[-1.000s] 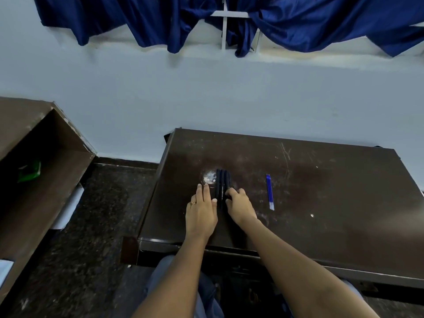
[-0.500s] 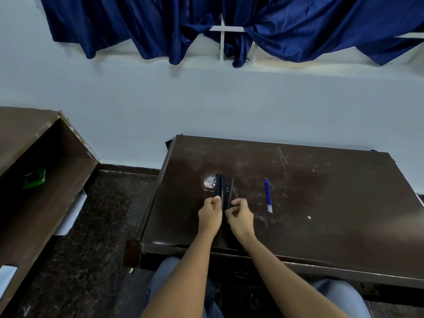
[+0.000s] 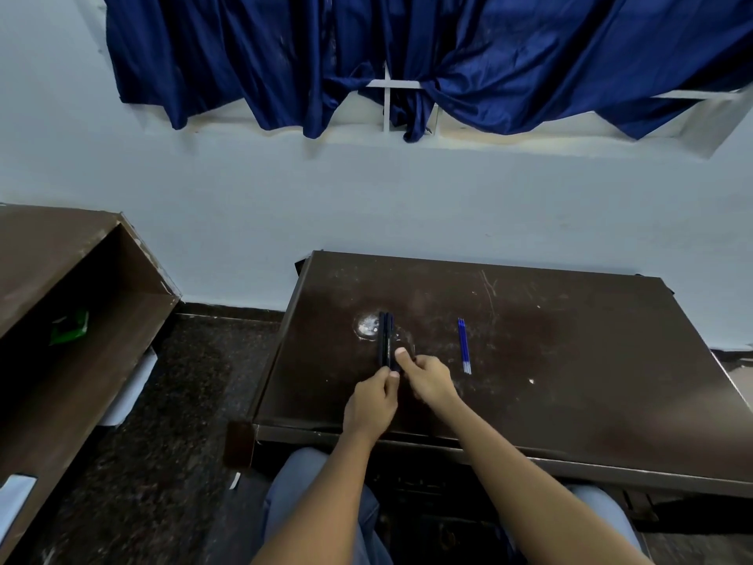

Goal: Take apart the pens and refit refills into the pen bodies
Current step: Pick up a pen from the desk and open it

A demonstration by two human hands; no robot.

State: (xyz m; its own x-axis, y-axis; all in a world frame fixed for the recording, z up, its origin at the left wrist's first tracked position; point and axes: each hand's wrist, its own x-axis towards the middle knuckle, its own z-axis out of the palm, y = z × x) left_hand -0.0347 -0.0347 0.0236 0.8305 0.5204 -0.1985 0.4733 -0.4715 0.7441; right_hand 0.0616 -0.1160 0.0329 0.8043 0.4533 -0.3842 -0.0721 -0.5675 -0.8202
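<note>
A few dark pens (image 3: 384, 339) lie side by side, pointing away from me, on the left middle of the dark brown desk (image 3: 578, 373). My left hand (image 3: 370, 403) is curled at their near ends, with thumb and finger pinched together. My right hand (image 3: 431, 379) sits just right of it, thumb raised against the pens, and both hands grip one dark pen that is mostly hidden by my fingers. A small bundle of blue refills (image 3: 463, 347) lies on the desk to the right, apart from both hands.
A pale worn patch (image 3: 368, 326) marks the desk just left of the pens. A brown open shelf unit (image 3: 81, 320) holding a green object (image 3: 69, 327) stands at the left across a dark floor gap. Behind the desk is a pale wall with blue curtains (image 3: 407, 46).
My left hand went from lying flat beside the pens to a pinch at their near ends. The right hand closed in beside it. The view tilted upward.
</note>
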